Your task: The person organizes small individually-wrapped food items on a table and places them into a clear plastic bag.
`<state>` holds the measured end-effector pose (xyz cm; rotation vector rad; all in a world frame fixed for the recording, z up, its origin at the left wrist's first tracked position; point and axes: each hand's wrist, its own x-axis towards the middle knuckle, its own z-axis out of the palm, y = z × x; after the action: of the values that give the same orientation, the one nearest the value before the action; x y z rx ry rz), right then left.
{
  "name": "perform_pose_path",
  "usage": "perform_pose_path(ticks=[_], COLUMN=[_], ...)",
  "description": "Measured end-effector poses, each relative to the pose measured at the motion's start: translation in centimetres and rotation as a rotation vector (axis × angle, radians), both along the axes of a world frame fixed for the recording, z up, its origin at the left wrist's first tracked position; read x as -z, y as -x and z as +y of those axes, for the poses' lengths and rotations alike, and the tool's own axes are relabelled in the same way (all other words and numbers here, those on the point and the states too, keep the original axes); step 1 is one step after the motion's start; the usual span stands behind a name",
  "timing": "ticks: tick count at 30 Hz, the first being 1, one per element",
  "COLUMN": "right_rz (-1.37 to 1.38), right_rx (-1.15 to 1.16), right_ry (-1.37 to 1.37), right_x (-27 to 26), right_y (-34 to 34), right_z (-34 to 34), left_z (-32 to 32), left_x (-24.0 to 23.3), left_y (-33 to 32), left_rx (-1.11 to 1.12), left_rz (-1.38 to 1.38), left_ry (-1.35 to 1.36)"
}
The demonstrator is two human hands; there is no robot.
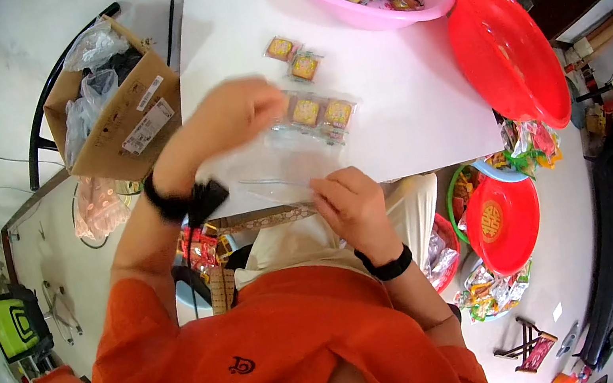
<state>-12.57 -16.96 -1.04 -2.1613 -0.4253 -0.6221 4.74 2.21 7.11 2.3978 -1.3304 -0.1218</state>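
My left hand (237, 112), blurred and curled, is over the left part of the white table, beside a row of small wrapped cakes (306, 112); whether it holds anything is not clear. At the near table edge my right hand (351, 199) pinches a clear plastic bag (275, 184), which lies flat and partly over the edge. Beyond the row, two more wrapped cakes (303, 66) touch each other. Clear wrapping shows along the near side of the row. Both wrists carry black bands.
A pink basin (363, 20) of wrapped cakes stands at the table's far side. A large red basin (501, 52) is at the right edge. A cardboard box (122, 130) with plastic bags stands left. Several basins with packaged snacks (496, 288) stand lower right, near a folding stool (532, 345).
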Motion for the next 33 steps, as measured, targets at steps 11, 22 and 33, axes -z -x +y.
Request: perform_pose_path(ticks=[11, 22, 33], right_rz=[0.084, 0.026, 0.044], right_rx=[0.111, 0.22, 0.228], right_ry=[0.052, 0.001, -0.082], right_x=[0.2, -0.4, -0.7], right_y=[1.8, 1.2, 1.0], right_z=[-0.3, 0.6, 1.6], left_z=[-3.6, 8.2, 3.3], left_x=[9.7, 1.9, 3.3], left_y=[-13.1, 0.5, 13.2], left_rx=[-0.217, -0.356, 0.003], left_rz=[-0.252, 0.238, 0.401], left_ry=[-0.156, 0.255, 0.263])
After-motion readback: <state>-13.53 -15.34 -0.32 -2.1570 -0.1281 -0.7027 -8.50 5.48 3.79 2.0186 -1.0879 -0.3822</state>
